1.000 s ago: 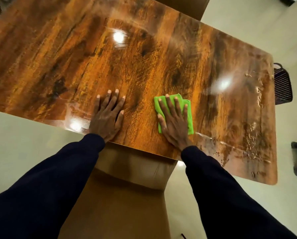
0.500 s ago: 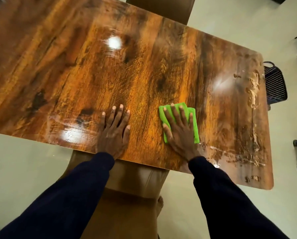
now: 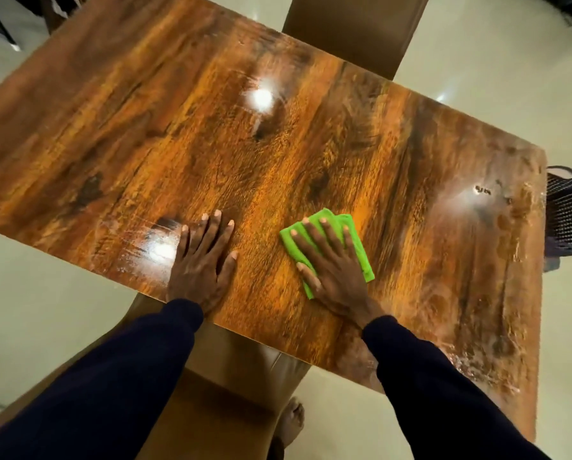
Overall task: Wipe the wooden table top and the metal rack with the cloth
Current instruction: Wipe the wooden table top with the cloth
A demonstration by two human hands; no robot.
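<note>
The glossy wooden table top (image 3: 278, 154) fills most of the view. A folded green cloth (image 3: 357, 240) lies flat on it near the front edge. My right hand (image 3: 331, 263) presses down on the cloth with fingers spread, covering most of it. My left hand (image 3: 201, 260) rests flat on the bare wood to the left of the cloth, fingers apart, holding nothing. A black metal wire rack (image 3: 568, 214) stands on the floor just past the table's right edge. Whitish smears and scuffs mark the right end of the table (image 3: 497, 346).
A brown chair (image 3: 211, 393) sits under the front edge between my arms, with a bare foot (image 3: 291, 419) beside it. Another brown chair back (image 3: 354, 31) stands at the far side. Pale tiled floor (image 3: 29, 310) surrounds the table.
Both hands and the cloth have shifted slightly farther onto the table, away from the front edge. The view has tilted, showing more of the far side and the far chair.
</note>
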